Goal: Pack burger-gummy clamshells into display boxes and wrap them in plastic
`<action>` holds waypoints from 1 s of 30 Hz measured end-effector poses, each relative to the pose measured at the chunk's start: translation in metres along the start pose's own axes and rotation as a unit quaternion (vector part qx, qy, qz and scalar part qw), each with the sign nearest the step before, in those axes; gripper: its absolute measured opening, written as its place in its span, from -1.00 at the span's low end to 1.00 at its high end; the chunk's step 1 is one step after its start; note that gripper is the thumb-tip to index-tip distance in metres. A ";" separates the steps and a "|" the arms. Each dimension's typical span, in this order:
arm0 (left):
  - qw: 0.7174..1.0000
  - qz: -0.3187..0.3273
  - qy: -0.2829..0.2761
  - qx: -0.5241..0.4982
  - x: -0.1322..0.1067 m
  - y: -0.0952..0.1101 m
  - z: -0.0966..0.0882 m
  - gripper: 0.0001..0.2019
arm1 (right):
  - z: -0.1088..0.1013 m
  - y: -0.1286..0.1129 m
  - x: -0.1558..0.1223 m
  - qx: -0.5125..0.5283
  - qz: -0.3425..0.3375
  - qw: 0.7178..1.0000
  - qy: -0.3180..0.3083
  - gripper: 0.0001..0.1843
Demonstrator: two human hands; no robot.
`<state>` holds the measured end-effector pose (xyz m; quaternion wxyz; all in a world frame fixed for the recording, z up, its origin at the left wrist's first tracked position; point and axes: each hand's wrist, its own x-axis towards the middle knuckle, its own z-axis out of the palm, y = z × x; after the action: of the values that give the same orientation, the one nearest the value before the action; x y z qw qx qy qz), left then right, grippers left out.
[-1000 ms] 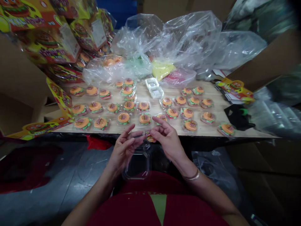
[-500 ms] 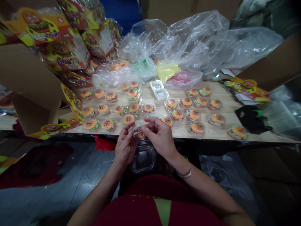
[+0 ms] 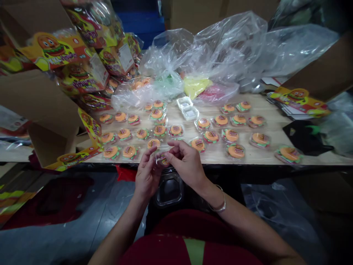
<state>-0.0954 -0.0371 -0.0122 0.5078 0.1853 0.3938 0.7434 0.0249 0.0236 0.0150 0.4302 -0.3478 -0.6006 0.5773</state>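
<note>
My left hand (image 3: 147,174) and my right hand (image 3: 186,164) meet just below the front edge of the wooden table (image 3: 217,156). Both pinch a small clear pack with a burger candy (image 3: 162,159) between their fingertips. Under the hands, on my lap, lies an empty clear plastic tray (image 3: 169,188). Several packed burger candies (image 3: 231,135) lie in rows on the table beyond my hands.
Two empty clear cases (image 3: 188,108) stand mid-table. Clear plastic bags (image 3: 220,51) with coloured candy parts heap at the back. Yellow burger display boxes (image 3: 74,70) pile at the left, flat cartons (image 3: 300,99) at the right, and a black item (image 3: 303,138) beside them.
My hands were apart and open a second ago; they have come together and closed on the small candy pack. The camera view shifted slightly left and down.
</note>
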 end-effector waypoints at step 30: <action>0.991 0.008 -0.011 0.134 -0.009 0.005 0.007 -0.22 | -0.016 0.001 -0.004 -0.201 0.027 0.979 -0.011 -0.38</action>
<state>-0.0905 -0.0433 -0.0028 0.4768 0.2628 0.4831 0.6857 0.0414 0.0262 0.0125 0.3295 -0.4366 -0.6994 0.4600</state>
